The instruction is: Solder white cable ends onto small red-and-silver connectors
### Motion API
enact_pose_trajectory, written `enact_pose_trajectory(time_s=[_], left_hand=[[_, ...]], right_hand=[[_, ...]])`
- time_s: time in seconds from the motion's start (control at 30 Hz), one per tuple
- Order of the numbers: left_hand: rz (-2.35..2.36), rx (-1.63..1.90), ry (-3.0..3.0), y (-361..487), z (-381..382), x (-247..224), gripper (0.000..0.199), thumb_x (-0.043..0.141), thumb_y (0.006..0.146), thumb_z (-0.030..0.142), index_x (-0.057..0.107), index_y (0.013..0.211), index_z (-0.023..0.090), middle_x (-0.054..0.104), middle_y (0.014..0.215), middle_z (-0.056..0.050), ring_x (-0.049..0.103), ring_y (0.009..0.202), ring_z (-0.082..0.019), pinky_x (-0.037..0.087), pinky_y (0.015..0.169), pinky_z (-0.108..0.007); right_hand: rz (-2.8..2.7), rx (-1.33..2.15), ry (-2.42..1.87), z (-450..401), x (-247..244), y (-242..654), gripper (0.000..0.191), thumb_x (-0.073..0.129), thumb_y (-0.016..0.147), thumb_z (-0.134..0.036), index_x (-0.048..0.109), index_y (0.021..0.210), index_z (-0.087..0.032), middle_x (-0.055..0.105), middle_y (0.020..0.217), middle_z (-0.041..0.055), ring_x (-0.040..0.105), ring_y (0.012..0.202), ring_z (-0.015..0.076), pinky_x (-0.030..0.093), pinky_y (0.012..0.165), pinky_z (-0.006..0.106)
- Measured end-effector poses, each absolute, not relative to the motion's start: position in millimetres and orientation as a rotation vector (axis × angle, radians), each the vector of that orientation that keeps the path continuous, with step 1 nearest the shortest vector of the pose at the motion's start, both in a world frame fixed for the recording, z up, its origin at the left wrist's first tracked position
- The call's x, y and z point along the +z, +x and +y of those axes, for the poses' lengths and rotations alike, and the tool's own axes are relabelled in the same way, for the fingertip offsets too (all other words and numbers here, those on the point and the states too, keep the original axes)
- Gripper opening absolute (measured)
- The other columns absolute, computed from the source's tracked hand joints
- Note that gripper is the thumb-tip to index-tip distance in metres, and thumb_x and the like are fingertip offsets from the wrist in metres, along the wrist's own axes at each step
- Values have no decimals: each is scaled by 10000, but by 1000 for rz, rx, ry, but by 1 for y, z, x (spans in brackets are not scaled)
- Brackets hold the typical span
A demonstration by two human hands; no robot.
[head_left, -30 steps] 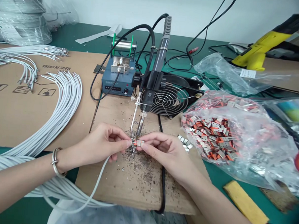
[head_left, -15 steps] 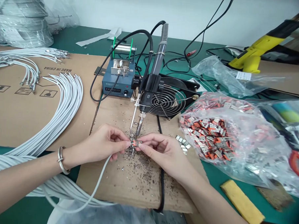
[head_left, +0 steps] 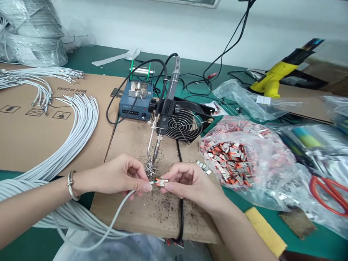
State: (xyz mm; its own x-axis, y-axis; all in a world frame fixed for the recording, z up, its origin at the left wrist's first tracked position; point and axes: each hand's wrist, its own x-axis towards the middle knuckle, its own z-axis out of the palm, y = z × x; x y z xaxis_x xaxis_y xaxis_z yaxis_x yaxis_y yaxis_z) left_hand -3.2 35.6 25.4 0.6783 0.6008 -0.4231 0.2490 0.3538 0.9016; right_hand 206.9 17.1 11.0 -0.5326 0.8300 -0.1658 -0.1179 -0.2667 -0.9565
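Observation:
My left hand (head_left: 131,179) pinches the end of a white cable (head_left: 119,209), which hangs down toward me and curves left into a larger bundle. Between finger and thumb of my right hand (head_left: 186,181) is a small USB connector (head_left: 161,182), metal with an orange insert. The cable end meets the connector's orange side; I cannot tell whether they are joined. Just beyond my fingers, the tip of a clamped soldering iron (head_left: 163,120) points down beside a bent metal feed tube (head_left: 150,143). Solder scraps (head_left: 150,168) are heaped under it.
A blue solder feeder (head_left: 135,104) and a black fan (head_left: 182,123) stand behind. At right are a bag of orange connectors (head_left: 230,160), red-handled scissors (head_left: 332,195), a yellow sponge (head_left: 264,230) and a yellow hot-air gun (head_left: 276,75). Finished-length white cables (head_left: 85,119) lie on cardboard at left.
Both hands have drawn the connector and cable end back from the soldering tip, toward me. The camera view has tilted up and turned slightly right.

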Motion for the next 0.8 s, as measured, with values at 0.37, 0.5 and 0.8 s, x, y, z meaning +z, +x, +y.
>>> enact_pose_trajectory(time_s=[0.37,0.5,0.8], left_hand=[[813,257,1307,-4,33,32,169,663,714,279,582,676,136,576,541,40,497,458,-59,374,447,-162],[665,303,1782,-1,10,26,149,686,708,252,592,657,148,580,558,33,503,489,-71,348,429,-153],[689,396,2904,-9,-37,40,53,528,818,161,577,799,165,622,687,-43,553,606,-159,388,509,-275]], right_hand=[[-1494,1746,-903,11,13,215,88,721,683,-228,698,768,-222,701,639,14,632,558,135,449,506,228],[-1423,1512,-747,6,21,228,144,661,742,-368,663,835,-258,580,520,-15,483,450,124,352,442,249],[-1372,1620,-571,6,22,220,520,590,750,-329,256,393,-151,203,371,-23,258,394,119,217,423,277]])
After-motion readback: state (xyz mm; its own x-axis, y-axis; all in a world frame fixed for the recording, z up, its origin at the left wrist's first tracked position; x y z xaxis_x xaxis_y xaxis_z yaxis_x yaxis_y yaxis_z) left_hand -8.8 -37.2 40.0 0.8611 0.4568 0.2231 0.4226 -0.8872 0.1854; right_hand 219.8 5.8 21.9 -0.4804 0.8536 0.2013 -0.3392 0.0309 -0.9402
